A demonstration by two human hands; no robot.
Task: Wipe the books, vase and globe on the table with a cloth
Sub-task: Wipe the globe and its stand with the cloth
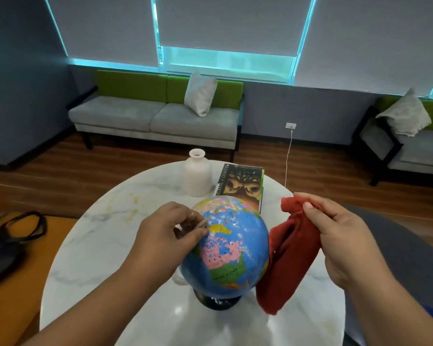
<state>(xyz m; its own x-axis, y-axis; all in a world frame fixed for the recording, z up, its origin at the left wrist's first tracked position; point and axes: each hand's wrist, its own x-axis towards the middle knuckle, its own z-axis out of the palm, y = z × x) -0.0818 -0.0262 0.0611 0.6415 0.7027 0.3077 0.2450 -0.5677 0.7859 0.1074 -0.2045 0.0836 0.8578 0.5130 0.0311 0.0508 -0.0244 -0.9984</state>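
Fingers of my left hand [170,228] pinch the clear arc on the globe [226,248]. Right hand [343,236] grips the red cloth [285,255], hanging just beside the globe. Vase [198,174] and books [243,186] sit farther away.

on the globe [231,248] the word "canada" stands in spaced dark letters across the pink landmass facing the camera; below it, on the green landmass, a shorter line of small letters seems to read "united states", though it is too blurred to be sure. the top book [243,186] of the stack behind the globe carries a title along its left edge in pale capitals, cut off at the near end by the globe: "...ardians of ga'hoole". other small print on the cover's far edge cannot be read.
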